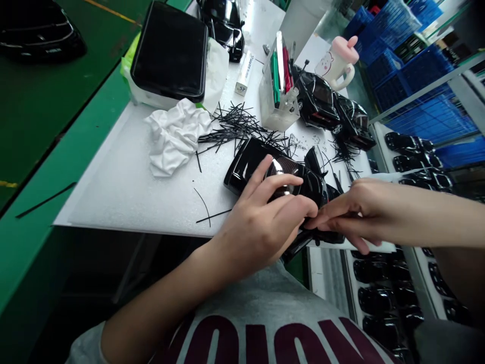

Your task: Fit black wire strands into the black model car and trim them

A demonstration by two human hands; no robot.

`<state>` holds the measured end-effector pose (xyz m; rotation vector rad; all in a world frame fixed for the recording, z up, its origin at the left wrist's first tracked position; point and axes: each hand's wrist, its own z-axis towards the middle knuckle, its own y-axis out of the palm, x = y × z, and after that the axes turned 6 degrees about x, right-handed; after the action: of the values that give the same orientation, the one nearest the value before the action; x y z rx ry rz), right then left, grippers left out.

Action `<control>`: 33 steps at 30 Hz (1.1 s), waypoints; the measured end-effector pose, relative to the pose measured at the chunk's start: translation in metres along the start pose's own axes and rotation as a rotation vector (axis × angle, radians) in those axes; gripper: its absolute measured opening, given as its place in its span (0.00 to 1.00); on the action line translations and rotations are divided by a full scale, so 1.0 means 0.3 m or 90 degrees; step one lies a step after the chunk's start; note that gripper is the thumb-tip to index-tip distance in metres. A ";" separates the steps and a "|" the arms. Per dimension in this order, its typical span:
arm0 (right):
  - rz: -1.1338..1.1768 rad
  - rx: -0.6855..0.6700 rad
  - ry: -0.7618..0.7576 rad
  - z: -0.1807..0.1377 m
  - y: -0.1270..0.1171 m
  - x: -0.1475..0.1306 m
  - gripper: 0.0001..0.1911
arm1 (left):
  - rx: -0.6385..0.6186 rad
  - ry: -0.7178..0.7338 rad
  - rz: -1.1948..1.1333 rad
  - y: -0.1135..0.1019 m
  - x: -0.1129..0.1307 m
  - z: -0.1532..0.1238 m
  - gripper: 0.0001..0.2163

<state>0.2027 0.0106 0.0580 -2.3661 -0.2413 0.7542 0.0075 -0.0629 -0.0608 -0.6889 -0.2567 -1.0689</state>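
A glossy black model car lies on the white foam mat near the table's front edge. My left hand rests on top of the car, fingers curled over its roof and gripping it. My right hand comes in from the right, its fingers pinched together at the car's near end, touching my left fingertips. What the pinch holds is too small to see. Loose black strips lie scattered just behind the car.
A crumpled white cloth, a black tray on a white box, a clear holder with pens, more black model cars, a pink-lidded cup. Trays of black car shells at lower right, blue crates behind.
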 end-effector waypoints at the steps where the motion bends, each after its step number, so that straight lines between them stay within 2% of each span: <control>1: 0.057 -0.049 0.035 0.005 -0.022 0.012 0.17 | -0.023 0.018 -0.010 0.000 -0.002 0.012 0.07; 4: 0.203 -0.162 0.076 0.028 -0.068 0.064 0.17 | -0.065 0.047 -0.033 0.000 -0.005 0.038 0.05; 8: 0.337 -0.221 0.077 0.059 -0.081 0.125 0.17 | -0.082 0.053 -0.041 0.003 -0.005 0.054 0.04; 13: 0.416 -0.226 0.055 0.066 -0.076 0.141 0.14 | -0.090 0.042 -0.067 -0.001 -0.006 0.069 0.05; 17: 0.450 -0.193 0.047 0.054 -0.075 0.137 0.10 | -0.099 0.020 -0.083 -0.009 -0.003 0.083 0.06; 24: 0.463 -0.149 0.039 0.054 -0.040 0.128 0.12 | -0.099 -0.020 -0.095 -0.013 0.007 0.090 0.09; 26: 0.437 -0.090 0.022 0.026 -0.027 0.116 0.16 | -0.097 -0.033 -0.092 -0.013 0.009 0.091 0.10; 27: 0.399 -0.031 0.009 0.002 -0.021 0.116 0.18 | -0.096 -0.042 -0.090 -0.014 0.010 0.091 0.10; 28: 0.338 0.055 -0.003 -0.027 -0.015 0.122 0.21 | -0.095 -0.054 -0.087 -0.015 0.012 0.092 0.11; 30: 0.149 0.283 0.000 -0.098 0.004 0.164 0.24 | -0.088 -0.078 -0.082 -0.017 0.016 0.093 0.12; 32: -0.073 0.518 0.088 -0.162 0.042 0.246 0.23 | -0.077 -0.102 -0.076 -0.018 0.020 0.092 0.13; 33: -0.167 0.587 0.168 -0.185 0.070 0.297 0.23 | -0.068 -0.112 -0.071 -0.018 0.022 0.091 0.14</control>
<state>0.3072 -0.0036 0.0393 -1.4883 -0.0585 0.3061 0.0095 -0.0521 -0.0343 -0.8744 -0.3950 -1.1352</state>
